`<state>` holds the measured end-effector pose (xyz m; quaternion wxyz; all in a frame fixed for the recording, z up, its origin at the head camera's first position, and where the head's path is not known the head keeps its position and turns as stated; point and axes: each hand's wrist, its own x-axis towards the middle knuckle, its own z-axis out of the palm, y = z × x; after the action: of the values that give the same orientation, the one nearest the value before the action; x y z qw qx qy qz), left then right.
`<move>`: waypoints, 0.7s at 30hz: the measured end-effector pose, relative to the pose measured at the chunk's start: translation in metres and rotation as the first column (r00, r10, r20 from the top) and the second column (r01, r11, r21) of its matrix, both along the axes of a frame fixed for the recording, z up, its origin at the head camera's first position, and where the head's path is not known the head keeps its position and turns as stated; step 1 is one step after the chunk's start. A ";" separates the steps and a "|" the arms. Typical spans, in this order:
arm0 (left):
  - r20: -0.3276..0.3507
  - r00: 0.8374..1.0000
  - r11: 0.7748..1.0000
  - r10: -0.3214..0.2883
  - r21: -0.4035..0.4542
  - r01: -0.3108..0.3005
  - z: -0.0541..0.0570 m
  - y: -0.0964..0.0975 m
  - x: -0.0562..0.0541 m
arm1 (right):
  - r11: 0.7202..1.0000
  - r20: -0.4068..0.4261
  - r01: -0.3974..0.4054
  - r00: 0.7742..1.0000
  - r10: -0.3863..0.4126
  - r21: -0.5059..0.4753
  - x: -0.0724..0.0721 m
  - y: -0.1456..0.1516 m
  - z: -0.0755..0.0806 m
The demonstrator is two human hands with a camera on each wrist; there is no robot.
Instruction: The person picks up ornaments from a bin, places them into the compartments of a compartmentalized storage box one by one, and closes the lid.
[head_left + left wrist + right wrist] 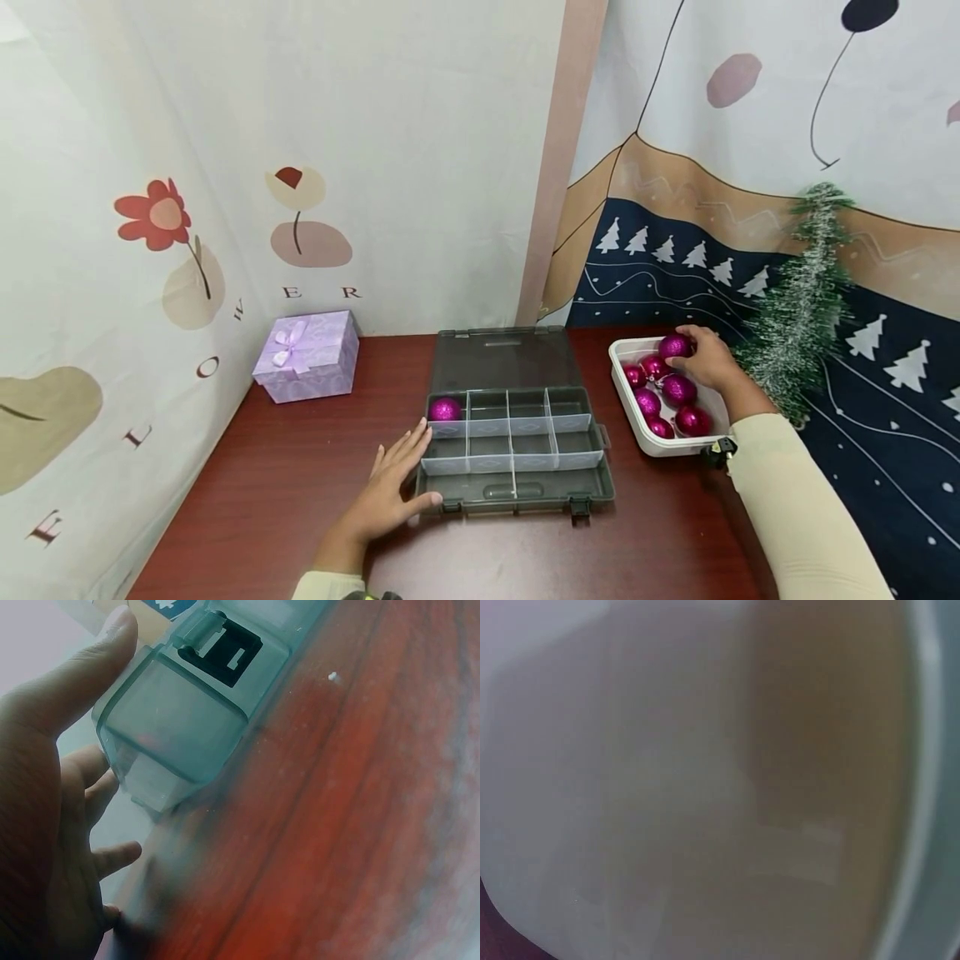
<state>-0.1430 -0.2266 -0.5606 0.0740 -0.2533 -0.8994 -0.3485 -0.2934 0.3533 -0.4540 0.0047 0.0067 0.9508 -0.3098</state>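
A grey see-through compartment box (pixel 517 487) lies on the table with its lid folded back. One glittery magenta bauble (pixel 446 409) sits in its back left compartment. My left hand (pixel 386 487) rests against the box's left side, fingers straight and thumb at the front corner; the left wrist view shows that corner beside a black latch (pixel 232 654). To the right, a white tray (pixel 628 408) holds several magenta baubles, some glittery, some shiny. At its back edge my right hand (pixel 708 362) pinches a glittery bauble (pixel 673 347) between thumb and fingers. The right wrist view is a close blur of the tray wall.
A lilac gift box (pixel 315 358) with a bow stands at the back left of the table. Right of the tray rises a small frosted tinsel tree (pixel 795 308). Printed cloth (pixel 420 167) hangs behind the table and along its sides.
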 end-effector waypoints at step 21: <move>0.002 1.000 1.000 0.009 0.008 -0.009 0.000 0.001 0.001 | 1.000 -0.094 -0.019 0.995 0.020 0.011 0.006 -0.006 0.006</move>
<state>-0.1416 -0.2257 -0.5610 0.0758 -0.2488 -0.8991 -0.3522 -0.2874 0.3469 -0.4482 -0.0373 -0.0170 0.9515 -0.3050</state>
